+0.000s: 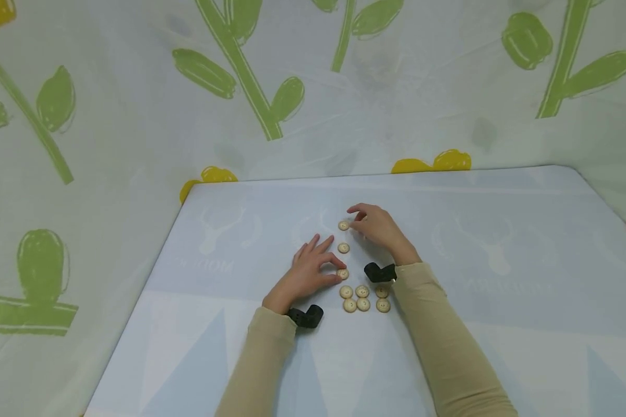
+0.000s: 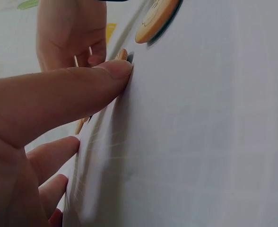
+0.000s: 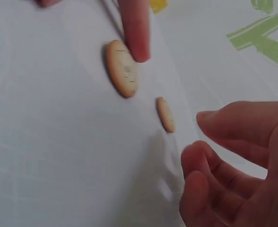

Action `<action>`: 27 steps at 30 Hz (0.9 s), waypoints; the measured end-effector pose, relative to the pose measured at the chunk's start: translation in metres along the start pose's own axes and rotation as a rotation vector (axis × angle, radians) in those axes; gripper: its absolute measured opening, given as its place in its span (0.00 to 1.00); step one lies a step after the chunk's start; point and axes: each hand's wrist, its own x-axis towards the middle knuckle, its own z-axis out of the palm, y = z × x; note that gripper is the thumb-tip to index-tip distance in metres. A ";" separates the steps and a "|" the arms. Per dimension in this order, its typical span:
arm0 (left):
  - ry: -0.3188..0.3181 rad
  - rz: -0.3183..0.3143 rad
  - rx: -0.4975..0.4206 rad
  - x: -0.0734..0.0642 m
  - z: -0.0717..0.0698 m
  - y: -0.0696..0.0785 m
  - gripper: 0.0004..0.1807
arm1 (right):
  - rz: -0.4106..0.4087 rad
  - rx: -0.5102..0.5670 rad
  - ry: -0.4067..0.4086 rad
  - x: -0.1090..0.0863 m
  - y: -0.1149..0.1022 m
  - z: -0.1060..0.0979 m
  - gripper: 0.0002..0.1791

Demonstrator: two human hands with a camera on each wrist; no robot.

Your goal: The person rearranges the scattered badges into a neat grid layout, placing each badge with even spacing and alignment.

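Note:
Round pale biscuits with small dark marks lie on the table [image 1: 198, 353]. My left hand [image 1: 313, 269] has thumb and index finger at the two sides of the lowest biscuit [image 1: 343, 274] in an upright line, pinching it, with its other fingers spread. In the left wrist view my thumb [image 2: 82, 87] covers most of that biscuit. Above it in the line come a middle biscuit [image 1: 344, 248] and a top biscuit [image 1: 344, 225]. My right hand [image 1: 378, 229] hovers beside the top biscuit, fingers loosely bent with nothing between them; the right wrist view shows a gap there.
Below the line, several more biscuits [image 1: 362, 304] sit in pairs, close to the right forearm. Black wrist cameras [image 1: 306, 317] stick out by both sleeves. A white cloth with green leaf prints [image 1: 287, 98] hangs behind the table's far edge.

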 end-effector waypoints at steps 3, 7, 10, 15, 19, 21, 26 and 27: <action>-0.001 -0.006 -0.002 0.001 -0.001 0.001 0.08 | -0.020 0.039 0.014 -0.003 -0.001 -0.007 0.19; -0.008 -0.017 -0.009 0.001 -0.002 0.002 0.08 | -0.074 0.062 0.054 -0.006 -0.005 -0.015 0.17; -0.015 -0.025 -0.013 0.002 -0.001 0.001 0.08 | -0.100 0.055 0.069 -0.010 -0.008 -0.017 0.16; -0.008 -0.018 -0.008 0.002 0.001 0.001 0.08 | -0.116 0.026 0.073 -0.018 -0.009 -0.021 0.14; -0.002 -0.019 0.004 0.002 0.001 0.001 0.08 | -0.138 -0.013 0.025 -0.024 -0.006 -0.024 0.13; -0.004 -0.024 0.008 0.002 0.001 0.001 0.09 | -0.154 -0.032 -0.004 -0.028 -0.006 -0.025 0.14; 0.005 -0.018 -0.001 0.002 0.001 0.001 0.08 | -0.195 -0.080 -0.043 -0.041 -0.003 -0.028 0.13; 0.006 -0.019 -0.003 0.002 0.001 0.001 0.08 | -0.201 -0.087 -0.049 -0.044 -0.002 -0.029 0.13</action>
